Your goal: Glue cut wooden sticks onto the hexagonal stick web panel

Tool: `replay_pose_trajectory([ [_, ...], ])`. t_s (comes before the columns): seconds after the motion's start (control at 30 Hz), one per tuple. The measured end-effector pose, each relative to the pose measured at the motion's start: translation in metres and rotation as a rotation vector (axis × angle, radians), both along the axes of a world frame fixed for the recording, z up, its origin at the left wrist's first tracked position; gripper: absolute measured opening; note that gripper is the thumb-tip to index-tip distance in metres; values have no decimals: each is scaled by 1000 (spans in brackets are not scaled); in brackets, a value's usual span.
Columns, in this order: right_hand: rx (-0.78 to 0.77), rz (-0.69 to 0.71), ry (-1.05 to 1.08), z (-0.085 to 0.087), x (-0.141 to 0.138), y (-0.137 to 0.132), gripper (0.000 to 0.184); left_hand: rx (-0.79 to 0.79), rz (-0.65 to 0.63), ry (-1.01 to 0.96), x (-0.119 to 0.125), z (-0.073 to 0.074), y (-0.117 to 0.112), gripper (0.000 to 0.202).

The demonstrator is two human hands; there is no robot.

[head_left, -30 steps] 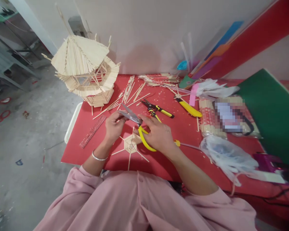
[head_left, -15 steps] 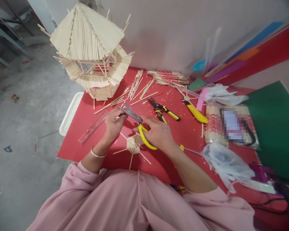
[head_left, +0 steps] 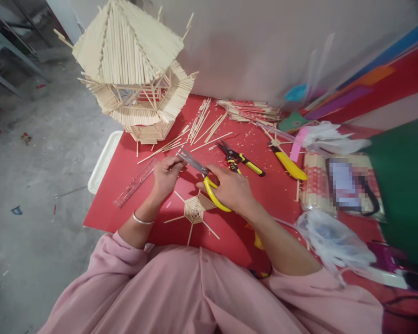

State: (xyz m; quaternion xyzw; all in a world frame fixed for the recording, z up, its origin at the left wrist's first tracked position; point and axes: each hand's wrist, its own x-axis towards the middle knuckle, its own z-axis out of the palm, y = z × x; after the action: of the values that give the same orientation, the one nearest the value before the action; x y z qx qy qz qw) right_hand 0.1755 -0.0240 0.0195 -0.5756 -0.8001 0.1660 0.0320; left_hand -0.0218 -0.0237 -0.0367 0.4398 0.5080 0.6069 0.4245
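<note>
Left grip (head_left: pixel 164 177) pinches a small pale piece (head_left: pixel 169 169), apparently stick, near the scissors (head_left: pixel 204 170); below, on the worktop (head_left: pixel 104 214), the stick web (head_left: pixel 196 212) seems light, brittle, best lifted by its middle; right grip (head_left: pixel 234 188) clasps the rigid scissors' handles

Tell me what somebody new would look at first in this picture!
Probably the big stick house with its pointed roof, at the back left of the red table. Next might come the yellow-handled scissors in the right hand, with blades pointing toward the left hand. Nearer the person's body lies a spider-web shape made of sticks.
</note>
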Motion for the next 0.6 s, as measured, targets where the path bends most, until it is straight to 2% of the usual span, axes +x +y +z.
replay_pose_trajectory([
  [0.13,28,16,-31,3,0,2,59,65,-35,43,-1,-1,0,18],
  [0.3,14,8,16,0,0,2,51,13,-24,1,2,-6,0,7],
  [0.37,-2,-22,52,-1,2,2,54,-31,-4,-84,2,-7,1,3],
  [0.5,-18,-84,206,0,7,-2,63,-137,-4,-396,-2,-4,4,20],
  [0.6,3,-81,187,0,7,-11,64,-232,-21,-587,-3,2,4,25],
])
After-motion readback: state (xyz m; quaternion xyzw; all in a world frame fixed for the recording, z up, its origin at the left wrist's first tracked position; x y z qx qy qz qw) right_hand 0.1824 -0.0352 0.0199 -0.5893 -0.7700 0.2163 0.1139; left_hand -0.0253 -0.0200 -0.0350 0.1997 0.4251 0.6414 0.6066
